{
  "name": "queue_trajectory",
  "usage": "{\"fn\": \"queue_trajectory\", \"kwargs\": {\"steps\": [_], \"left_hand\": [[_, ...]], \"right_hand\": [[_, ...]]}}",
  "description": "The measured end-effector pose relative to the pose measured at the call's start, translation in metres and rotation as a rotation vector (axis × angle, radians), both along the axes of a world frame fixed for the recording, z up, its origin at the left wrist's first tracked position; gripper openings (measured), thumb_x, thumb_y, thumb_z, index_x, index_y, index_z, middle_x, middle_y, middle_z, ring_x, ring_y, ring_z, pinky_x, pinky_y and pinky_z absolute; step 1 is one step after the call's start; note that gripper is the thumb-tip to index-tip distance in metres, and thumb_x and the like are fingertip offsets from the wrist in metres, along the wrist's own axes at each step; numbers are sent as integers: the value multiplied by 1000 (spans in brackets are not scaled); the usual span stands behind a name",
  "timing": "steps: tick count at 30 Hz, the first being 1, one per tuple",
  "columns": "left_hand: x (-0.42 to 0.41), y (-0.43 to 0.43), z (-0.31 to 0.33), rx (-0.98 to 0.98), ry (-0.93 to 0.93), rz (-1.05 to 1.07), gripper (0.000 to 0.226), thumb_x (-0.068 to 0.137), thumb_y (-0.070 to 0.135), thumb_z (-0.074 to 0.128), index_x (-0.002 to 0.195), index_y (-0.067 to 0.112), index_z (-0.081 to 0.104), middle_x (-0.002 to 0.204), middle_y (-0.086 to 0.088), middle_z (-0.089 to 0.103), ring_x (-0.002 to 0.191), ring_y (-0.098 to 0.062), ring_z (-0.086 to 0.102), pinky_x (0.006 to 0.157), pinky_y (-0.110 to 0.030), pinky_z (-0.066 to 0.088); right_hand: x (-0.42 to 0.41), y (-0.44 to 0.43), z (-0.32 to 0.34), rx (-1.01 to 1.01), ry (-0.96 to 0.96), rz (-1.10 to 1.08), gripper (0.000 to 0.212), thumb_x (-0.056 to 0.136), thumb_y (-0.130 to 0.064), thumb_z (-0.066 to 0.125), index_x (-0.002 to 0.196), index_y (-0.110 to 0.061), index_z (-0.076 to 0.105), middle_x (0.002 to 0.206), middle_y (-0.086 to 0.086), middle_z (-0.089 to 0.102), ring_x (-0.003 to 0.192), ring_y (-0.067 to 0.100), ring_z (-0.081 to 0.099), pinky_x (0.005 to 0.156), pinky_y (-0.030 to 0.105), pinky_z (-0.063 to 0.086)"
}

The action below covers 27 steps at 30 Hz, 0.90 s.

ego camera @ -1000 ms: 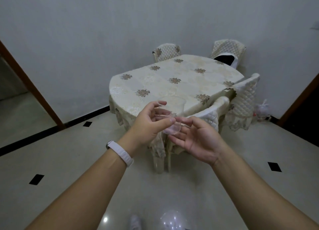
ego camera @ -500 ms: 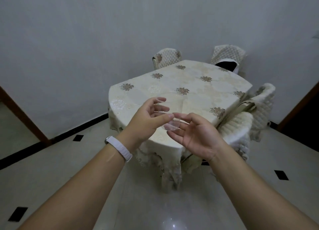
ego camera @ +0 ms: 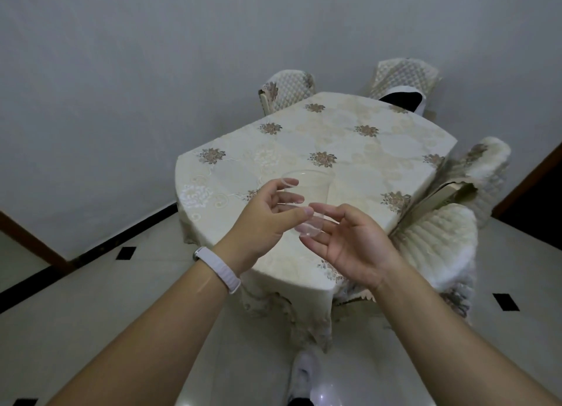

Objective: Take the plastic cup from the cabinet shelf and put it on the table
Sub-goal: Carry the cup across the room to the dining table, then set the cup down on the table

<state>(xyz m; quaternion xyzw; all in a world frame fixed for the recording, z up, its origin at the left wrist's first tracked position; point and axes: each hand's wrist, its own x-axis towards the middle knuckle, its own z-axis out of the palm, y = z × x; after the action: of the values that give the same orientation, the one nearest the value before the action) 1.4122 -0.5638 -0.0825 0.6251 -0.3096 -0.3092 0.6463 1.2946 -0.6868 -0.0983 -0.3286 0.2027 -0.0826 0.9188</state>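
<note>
A clear plastic cup is held upright in the air above the near edge of the table. My left hand, with a white band on its wrist, grips the cup's side with thumb and fingers. My right hand is cupped palm-up under the cup's base, its fingertips touching the bottom. The table wears a cream cloth with brown flower motifs. The cabinet is out of view.
Chairs in quilted cream covers stand around the table: two at the far side and two on the right. A grey wall lies behind. The glossy tiled floor has black diamond insets, and my shoe shows below.
The table has come closer and now fills the middle of the view. Both hands keep the same hold on the cup, which now hangs over the table's near edge.
</note>
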Motion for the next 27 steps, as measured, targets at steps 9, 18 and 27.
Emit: {"fn": "queue_trajectory", "kwargs": {"steps": [9,18,27], "left_hand": [[96,-85,-18,105,-5,17,49,72,18,72,116,24,54,118,-14,61,107,-25,65,88,-32,53],[145,-154,-31,180,-61,-22,57,71,18,75,124,19,52,122,-9,62,113,-21,62,97,-40,51],[173,-177,-67,263,-76,-78,58,70,22,74,123,23,52,121,-4,62,111,-17,61,91,-35,53]], "right_hand": [[98,-89,-21,-1,19,23,28,87,-6,52,114,-3,59,108,21,64,92,35,64,79,39,57],[141,-165,-41,-88,68,-20,32,80,-11,60,112,-6,64,111,18,63,92,31,67,80,40,54],[160,-182,-78,-150,200,-49,23,90,-5,56,112,-7,62,110,15,63,95,29,63,91,42,52]]}}
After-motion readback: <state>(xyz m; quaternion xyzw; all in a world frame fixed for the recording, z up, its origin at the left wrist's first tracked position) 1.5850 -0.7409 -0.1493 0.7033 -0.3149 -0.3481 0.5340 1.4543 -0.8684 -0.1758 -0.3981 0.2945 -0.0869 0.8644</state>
